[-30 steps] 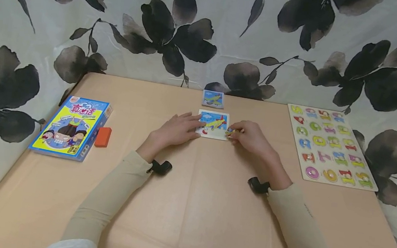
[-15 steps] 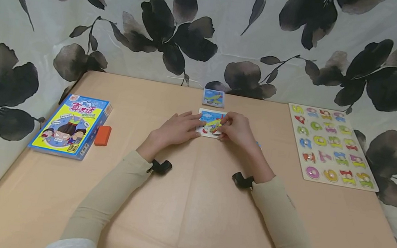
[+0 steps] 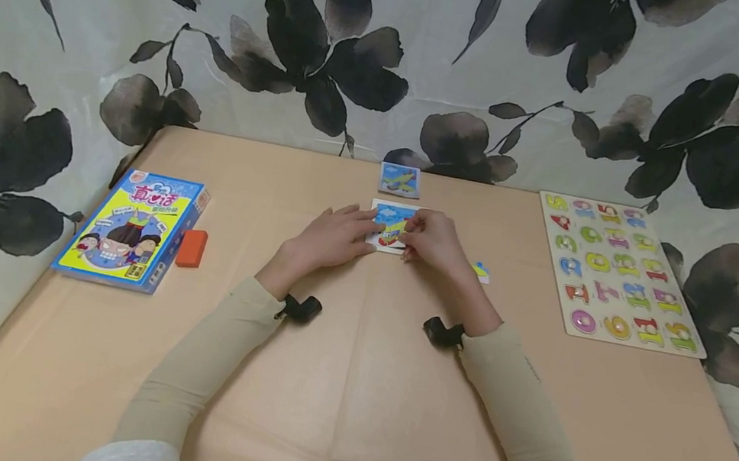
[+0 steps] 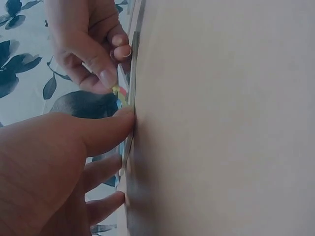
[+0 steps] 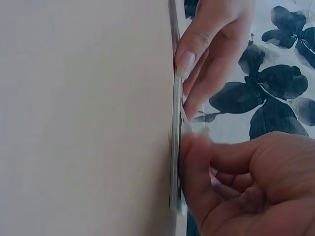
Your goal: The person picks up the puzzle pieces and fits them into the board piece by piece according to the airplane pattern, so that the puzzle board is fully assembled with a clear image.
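A small puzzle board [image 3: 378, 245] with a white rim and a yellow airplane on blue lies flat near the far middle of the table. My left hand [image 3: 334, 239] rests on its left side with fingers extended; the thumb touches the near edge in the left wrist view. Over the board's right side, my right hand [image 3: 436, 242] pinches a small puzzle piece [image 4: 116, 90], a yellow bit of which shows in the left wrist view. The right fingers hide much of that piece and of the board. Another puzzle piece [image 3: 481, 273], blue and yellow, lies right of my right wrist.
Behind the board is a small airplane picture card [image 3: 399, 180]. A blue and yellow game box [image 3: 130, 230] and an orange block [image 3: 191, 248] lie on the left. On the right is a flat board of colourful shapes [image 3: 623, 273]. A floral cloth [image 3: 432, 61] hangs behind the table.
My right hand has moved left from the board's right edge to over the board, carrying the puzzle piece. The loose piece by my wrist has come into sight. My left hand has stayed put.
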{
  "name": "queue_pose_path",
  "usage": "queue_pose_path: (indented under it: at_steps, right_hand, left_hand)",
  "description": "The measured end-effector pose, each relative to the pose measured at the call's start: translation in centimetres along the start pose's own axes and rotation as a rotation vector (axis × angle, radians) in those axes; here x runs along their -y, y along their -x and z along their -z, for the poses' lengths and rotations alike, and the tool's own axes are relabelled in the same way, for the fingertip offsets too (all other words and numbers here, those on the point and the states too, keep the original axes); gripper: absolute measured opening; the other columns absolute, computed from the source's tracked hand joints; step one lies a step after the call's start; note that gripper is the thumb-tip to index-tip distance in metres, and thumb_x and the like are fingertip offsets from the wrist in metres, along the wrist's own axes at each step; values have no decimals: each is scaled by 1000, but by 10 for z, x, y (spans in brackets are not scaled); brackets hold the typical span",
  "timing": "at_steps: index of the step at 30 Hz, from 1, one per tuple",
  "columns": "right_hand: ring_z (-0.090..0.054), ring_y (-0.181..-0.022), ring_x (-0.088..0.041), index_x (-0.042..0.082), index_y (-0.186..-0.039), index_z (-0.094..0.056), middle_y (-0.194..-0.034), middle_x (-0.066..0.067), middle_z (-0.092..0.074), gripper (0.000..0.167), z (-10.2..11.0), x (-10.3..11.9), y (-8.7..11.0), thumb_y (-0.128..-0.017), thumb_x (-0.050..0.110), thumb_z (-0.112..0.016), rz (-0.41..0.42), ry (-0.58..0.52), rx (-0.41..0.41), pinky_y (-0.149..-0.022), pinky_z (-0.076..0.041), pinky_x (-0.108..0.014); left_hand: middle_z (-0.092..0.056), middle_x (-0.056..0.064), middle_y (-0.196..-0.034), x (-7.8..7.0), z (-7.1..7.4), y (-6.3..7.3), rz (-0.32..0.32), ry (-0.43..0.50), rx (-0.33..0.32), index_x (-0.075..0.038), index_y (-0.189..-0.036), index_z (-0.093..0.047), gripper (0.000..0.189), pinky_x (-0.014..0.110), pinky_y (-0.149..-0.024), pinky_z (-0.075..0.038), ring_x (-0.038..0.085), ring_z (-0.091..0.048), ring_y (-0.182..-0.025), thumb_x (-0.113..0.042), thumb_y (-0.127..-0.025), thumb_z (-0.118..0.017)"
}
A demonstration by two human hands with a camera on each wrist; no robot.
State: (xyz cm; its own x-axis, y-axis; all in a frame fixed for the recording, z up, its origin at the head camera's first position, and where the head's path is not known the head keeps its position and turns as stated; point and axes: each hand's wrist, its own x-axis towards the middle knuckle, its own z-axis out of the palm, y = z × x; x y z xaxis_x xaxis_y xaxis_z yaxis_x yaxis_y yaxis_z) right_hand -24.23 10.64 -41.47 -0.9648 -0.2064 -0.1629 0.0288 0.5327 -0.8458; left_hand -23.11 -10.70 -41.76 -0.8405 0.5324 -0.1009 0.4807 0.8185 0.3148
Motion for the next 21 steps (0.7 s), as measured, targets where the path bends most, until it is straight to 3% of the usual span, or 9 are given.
queue_pose_path:
  at_steps: [5,10,16,21]
  right_hand:
    - [-59,-63,-17,2,-92,-63,-77,-10,-61,12,-4,2,-3,-93,12,-68,11,191,-37,-55,-47,-22]
    - [-52,-75,-22,5,-87,-63,-79,-8,-59,14,-5,4,-4,-91,17,-69,36,338,-80,-59,-37,-27]
    - [-51,-69,-21,7,-83,-61,-73,-5,-56,17,-6,4,-4,-90,21,-70,48,372,-72,-56,-35,-27]
    - [-52,-73,-22,8,-84,-61,-74,-5,-55,17,-7,4,-4,-91,21,-69,46,385,-68,-59,-35,-28]
  left_hand:
    - [-34,1,-163,-5,1,-1,-20,-2,-8,-21,-147,-51,49,67,-115,-26,34,-25,-152,-36,-101,-56]
    - [-37,-1,-161,-9,2,-1,-27,1,-1,-18,-147,-50,49,64,-116,-28,33,-29,-151,-33,-101,-56]
    - [-37,-1,-161,-11,4,1,-24,2,12,-16,-148,-49,50,63,-116,-28,33,-30,-151,-33,-101,-57]
    - [-37,-1,-161,-9,3,0,-22,-1,5,-16,-148,-49,51,63,-116,-29,33,-30,-151,-33,-101,-57]
